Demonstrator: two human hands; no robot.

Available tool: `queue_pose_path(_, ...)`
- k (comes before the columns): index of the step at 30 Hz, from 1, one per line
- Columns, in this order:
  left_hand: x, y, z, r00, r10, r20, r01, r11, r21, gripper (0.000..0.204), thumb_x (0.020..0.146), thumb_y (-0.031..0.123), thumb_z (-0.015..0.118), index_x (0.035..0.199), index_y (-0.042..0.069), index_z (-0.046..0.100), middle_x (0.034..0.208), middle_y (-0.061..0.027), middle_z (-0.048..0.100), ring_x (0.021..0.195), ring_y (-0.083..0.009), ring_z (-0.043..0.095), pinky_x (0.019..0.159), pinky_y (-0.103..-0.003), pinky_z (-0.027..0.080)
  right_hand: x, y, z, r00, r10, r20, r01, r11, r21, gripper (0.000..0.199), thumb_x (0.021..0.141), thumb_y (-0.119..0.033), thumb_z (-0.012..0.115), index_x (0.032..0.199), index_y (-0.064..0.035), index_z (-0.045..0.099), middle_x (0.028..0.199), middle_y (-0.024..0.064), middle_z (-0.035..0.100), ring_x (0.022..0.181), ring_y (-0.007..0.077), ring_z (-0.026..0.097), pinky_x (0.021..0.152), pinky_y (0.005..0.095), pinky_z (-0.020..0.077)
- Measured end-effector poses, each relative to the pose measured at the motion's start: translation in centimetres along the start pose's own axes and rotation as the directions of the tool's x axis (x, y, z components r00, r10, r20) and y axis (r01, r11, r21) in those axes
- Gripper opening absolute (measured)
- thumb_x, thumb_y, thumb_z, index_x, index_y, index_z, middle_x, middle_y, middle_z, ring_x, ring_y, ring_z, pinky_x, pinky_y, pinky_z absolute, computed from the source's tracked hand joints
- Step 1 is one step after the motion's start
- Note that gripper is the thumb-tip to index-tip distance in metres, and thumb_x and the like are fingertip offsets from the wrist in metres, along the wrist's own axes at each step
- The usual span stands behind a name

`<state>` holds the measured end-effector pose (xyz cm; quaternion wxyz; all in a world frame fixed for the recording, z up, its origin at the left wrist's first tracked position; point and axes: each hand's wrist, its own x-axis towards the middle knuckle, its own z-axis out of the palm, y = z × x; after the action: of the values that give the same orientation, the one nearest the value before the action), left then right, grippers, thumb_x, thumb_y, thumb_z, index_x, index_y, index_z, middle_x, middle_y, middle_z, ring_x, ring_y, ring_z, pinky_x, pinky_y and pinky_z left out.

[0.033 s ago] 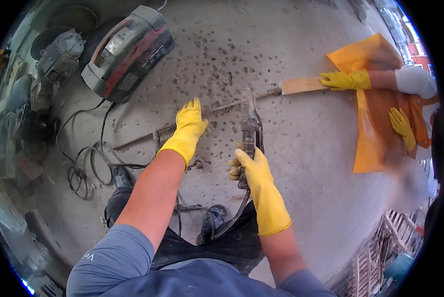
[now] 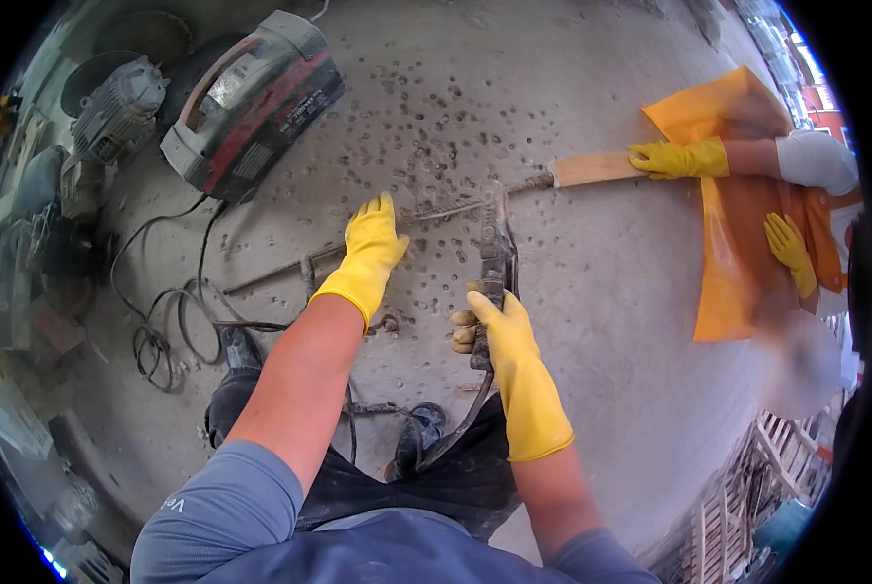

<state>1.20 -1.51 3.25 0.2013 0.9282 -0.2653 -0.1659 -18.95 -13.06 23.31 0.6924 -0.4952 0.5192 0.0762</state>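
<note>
My right hand grips the tool, mid-scene | left hand, fingers extended, over the rod, left of tool | step: apparently tool to rod | next calls for steady aim

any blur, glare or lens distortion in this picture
Head view throughout: fisheye curvature with black corners and bluish rim; washed-out glare at upper right; a smeared patch beside the orange garment; left hand, right hand and dark tool look fairly crisp.
</note>
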Motion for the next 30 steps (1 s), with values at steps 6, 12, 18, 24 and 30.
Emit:
queue_pose_path(6, 0.0, -1.6, 1.3, 0.995, -0.065, -0.069, 0.059, 0.995, -0.086, 0.079, 0.086, 0.036, 0.087, 0.149, 0.001, 0.056, 0.14, -0.0189, 0.067, 0.133, -0.0378, 0.064, 0.11, -0.045, 0.054, -0.6, -0.2, -0.7, 0.976, -0.194, 0.1, 0.218, 0.843, -0.492, 0.057, 0.101, -0.027, 0.075, 0.151, -0.0045, 0.06, 0.111, 0.017, 0.079, 0.088, 0.0266, 0.078, 0.078, 0.0387, 0.0623)
queue_pose_path(12, -0.6, -3.0, 0.5, 0.992, -0.041, -0.116, 0.035, 0.998, -0.057, 0.08, 0.082, 0.032, 0.089, 0.148, 0.002, 0.056, 0.15, -0.0224, 0.062, 0.14, -0.0417, 0.06, 0.113, -0.048, 0.055, -0.4, 0.2, 0.6, 0.955, -0.282, 0.097, 0.291, 0.81, -0.51, 0.055, 0.098, -0.028, 0.079, 0.146, -0.006, 0.063, 0.106, 0.0132, 0.079, 0.081, 0.0222, 0.076, 0.076, 0.0378, 0.0611)
queue_pose_path(18, -0.9, -1.2, -3.1, 0.973, -0.155, 0.169, 0.181, 0.971, -0.155, 0.111, 0.078, 0.038, 0.096, 0.164, -0.004, 0.04, 0.161, -0.0277, 0.053, 0.146, -0.0434, 0.056, 0.122, -0.046, 0.046, 0.2, -0.9, -0.3, 0.994, -0.095, -0.045, 0.095, 0.995, -0.004, 0.049, 0.105, -0.024, 0.074, 0.146, -0.0027, 0.057, 0.099, 0.0149, 0.076, 0.071, 0.0205, 0.071, 0.065, 0.0369, 0.0622)
queue_pose_path(24, -1.1, -2.6, -2.2, 0.982, -0.132, 0.131, 0.15, 0.979, -0.138, 0.114, 0.078, 0.038, 0.096, 0.166, -0.004, 0.038, 0.162, -0.0288, 0.052, 0.149, -0.0427, 0.053, 0.124, -0.045, 0.044, -1.7, -1.3, 1.0, 0.996, -0.084, 0.005, 0.084, 0.991, -0.101, 0.049, 0.104, -0.023, 0.075, 0.146, -0.0023, 0.059, 0.098, 0.0141, 0.075, 0.072, 0.0199, 0.071, 0.067, 0.0367, 0.0613)
queue_pose_path(30, -1.4, -2.1, -1.6, 0.985, -0.124, 0.119, 0.137, 0.985, -0.103, 0.113, 0.079, 0.038, 0.095, 0.166, -0.005, 0.038, 0.163, -0.029, 0.051, 0.15, -0.0439, 0.052, 0.124, -0.046, 0.043, -2.8, -1.4, 1.0, 0.997, -0.077, -0.011, 0.072, 0.969, -0.234, 0.059, 0.104, -0.026, 0.074, 0.154, -0.0018, 0.054, 0.1, 0.0141, 0.076, 0.077, 0.0193, 0.073, 0.072, 0.0353, 0.0608)
